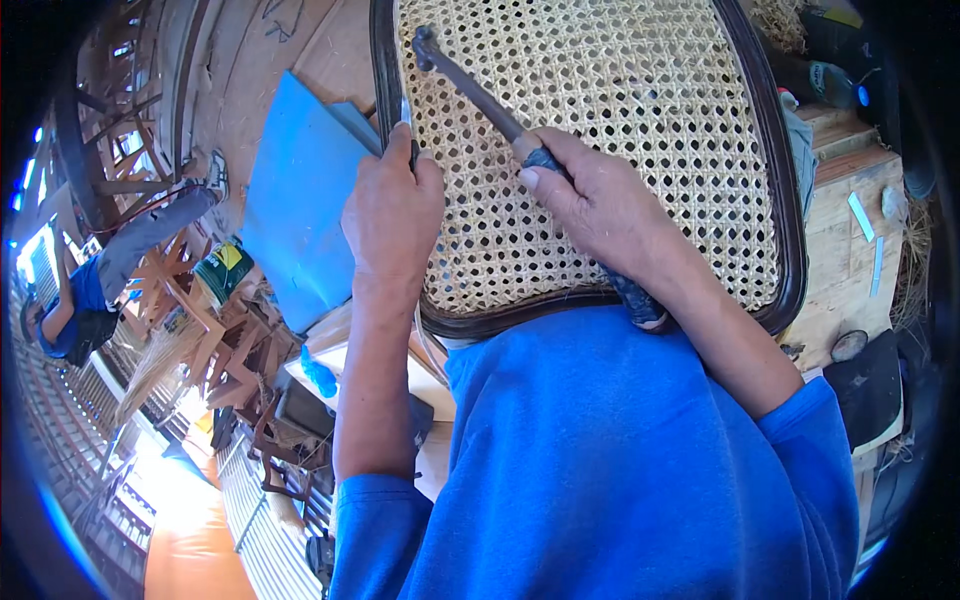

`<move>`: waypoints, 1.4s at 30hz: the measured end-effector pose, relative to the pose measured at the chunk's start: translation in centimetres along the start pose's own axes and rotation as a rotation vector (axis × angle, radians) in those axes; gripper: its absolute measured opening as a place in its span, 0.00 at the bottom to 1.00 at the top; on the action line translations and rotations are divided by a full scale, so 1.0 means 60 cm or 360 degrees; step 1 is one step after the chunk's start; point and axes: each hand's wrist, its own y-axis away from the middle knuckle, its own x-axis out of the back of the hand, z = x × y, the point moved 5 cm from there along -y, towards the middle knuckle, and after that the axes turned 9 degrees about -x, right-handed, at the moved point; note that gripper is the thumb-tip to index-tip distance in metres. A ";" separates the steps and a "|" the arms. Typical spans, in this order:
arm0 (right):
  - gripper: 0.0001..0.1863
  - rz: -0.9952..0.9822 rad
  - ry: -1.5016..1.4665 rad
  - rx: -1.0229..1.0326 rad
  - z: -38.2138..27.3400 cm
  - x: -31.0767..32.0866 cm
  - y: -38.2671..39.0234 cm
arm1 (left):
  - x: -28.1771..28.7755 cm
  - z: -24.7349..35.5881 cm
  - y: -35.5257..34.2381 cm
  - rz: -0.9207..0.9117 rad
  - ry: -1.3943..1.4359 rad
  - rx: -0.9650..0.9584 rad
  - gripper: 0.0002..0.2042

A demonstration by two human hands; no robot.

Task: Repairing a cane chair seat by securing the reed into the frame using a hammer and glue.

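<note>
A woven cane panel (620, 150) in a dark wooden frame (795, 240) lies before me, its near edge against my blue shirt. My left hand (395, 205) is closed around a slim chisel-like tool (405, 110) at the frame's left side; a bit of bright metal shows past the fingers, and most of the tool is hidden. A hammer (485, 100) is gripped in my right hand (605, 205), over the cane. Its dark head points up and left, above the tool's tip, and its wrapped handle end comes out below my palm.
Left of the panel is a blue sheet-like piece (300, 200), with a green bucket (222, 272) beyond it. Another person (85, 290) sits at far left among wooden frame parts. On the right stand a wooden bench (850, 250) and a bottle with a blue cap (840, 85).
</note>
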 end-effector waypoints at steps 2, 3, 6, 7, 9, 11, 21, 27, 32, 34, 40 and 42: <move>0.13 0.0021 0.0056 0.0096 -0.012 -0.002 0.005 | -0.004 0.001 0.004 -0.0055 -0.0100 0.0013 0.21; 0.13 0.0014 0.0058 0.0098 -0.015 -0.002 0.005 | -0.002 0.001 0.006 -0.0056 -0.0101 0.0020 0.21; 0.13 -0.0073 0.0080 -0.0041 -0.012 -0.003 0.001 | 0.000 0.003 0.005 -0.0069 -0.0124 0.0031 0.22; 0.14 -0.0030 0.0055 -0.0008 -0.011 0.001 0.000 | -0.001 0.004 0.006 -0.0071 -0.0111 0.0034 0.22; 0.16 0.0082 0.0052 0.0119 -0.005 0.004 -0.003 | -0.001 0.002 0.007 -0.0065 -0.0097 0.0051 0.22; 0.17 0.0027 -0.0036 0.0053 -0.004 0.006 -0.004 | 0.001 -0.001 0.005 -0.0077 -0.0049 0.0095 0.22; 0.20 0.0036 -0.0272 -0.0089 0.002 0.005 -0.010 | -0.001 -0.011 -0.011 -0.0003 0.0075 0.0110 0.21; 0.20 0.0067 -0.0075 0.0053 -0.015 0.007 -0.009 | 0.002 -0.008 -0.017 -0.0063 0.0081 0.0111 0.22; 0.17 0.0049 0.0113 0.0070 -0.027 0.003 -0.011 | 0.003 -0.004 -0.024 -0.0125 0.0036 0.0082 0.22; 0.17 0.0011 0.0091 0.0135 -0.033 -0.002 -0.013 | 0.005 -0.001 -0.026 -0.0142 0.0014 0.0061 0.22; 0.14 -0.0025 0.0028 0.0212 -0.056 -0.009 -0.001 | 0.007 0.003 -0.033 -0.0173 -0.0057 0.0020 0.21; 0.14 -0.0090 0.0209 0.0159 -0.036 -0.020 -0.017 | 0.007 0.000 -0.034 -0.0208 -0.0065 0.0023 0.21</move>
